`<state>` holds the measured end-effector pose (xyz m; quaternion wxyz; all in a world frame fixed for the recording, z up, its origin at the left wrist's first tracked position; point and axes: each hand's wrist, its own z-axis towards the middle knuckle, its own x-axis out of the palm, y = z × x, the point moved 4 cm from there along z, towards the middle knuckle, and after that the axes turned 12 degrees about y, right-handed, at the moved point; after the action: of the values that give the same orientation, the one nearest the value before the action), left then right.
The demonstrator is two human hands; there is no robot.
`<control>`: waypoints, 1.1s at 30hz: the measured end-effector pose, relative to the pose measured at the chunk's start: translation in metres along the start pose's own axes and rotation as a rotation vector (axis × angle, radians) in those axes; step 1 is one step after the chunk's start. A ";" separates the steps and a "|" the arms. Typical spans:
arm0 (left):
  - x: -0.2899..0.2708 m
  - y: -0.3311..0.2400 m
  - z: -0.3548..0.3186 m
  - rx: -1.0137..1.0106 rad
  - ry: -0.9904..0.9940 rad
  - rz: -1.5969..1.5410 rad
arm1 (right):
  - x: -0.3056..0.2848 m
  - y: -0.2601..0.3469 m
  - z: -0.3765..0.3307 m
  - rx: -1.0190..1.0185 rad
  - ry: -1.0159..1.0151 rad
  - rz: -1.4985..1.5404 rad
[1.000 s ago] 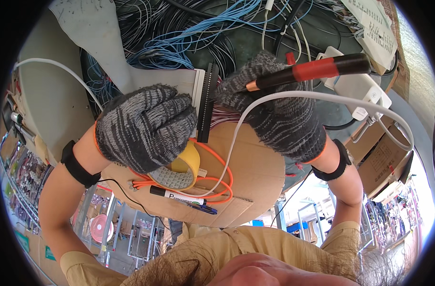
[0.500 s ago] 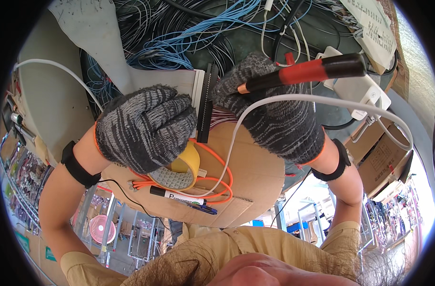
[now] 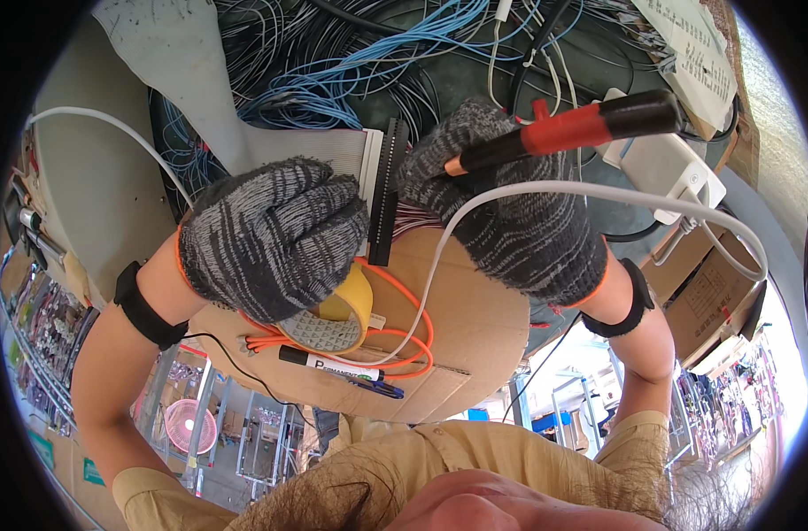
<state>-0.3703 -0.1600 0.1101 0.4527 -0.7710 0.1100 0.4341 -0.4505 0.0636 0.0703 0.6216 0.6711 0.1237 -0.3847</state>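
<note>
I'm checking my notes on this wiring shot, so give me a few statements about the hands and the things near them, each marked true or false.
1. Both hands wear grey knit gloves. True: the left hand and the right hand are both gloved.
2. The right hand holds a blue-handled tool. False: the tool has a red and black handle.
3. The left hand grips a grey ribbon cable beside its black connector. True.
4. A black marker lies on the cardboard below the left hand. True.
5. The loose cable looped on the cardboard is green. False: the looped cable is orange.
6. The roll of tape under the left hand is red. False: the tape roll is yellow.
</note>
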 end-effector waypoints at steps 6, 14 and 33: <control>-0.002 -0.001 0.001 -0.020 -0.001 0.021 | -0.002 0.003 0.000 -0.014 -0.012 -0.030; -0.001 -0.002 0.002 0.009 0.008 0.028 | -0.002 0.000 -0.002 -0.049 -0.034 -0.116; -0.001 0.000 0.003 0.012 0.036 -0.032 | -0.010 0.001 0.004 0.024 -0.022 0.025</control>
<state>-0.3726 -0.1580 0.1109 0.4620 -0.7778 0.1082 0.4121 -0.4582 0.0629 0.0775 0.6197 0.6757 0.1036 -0.3856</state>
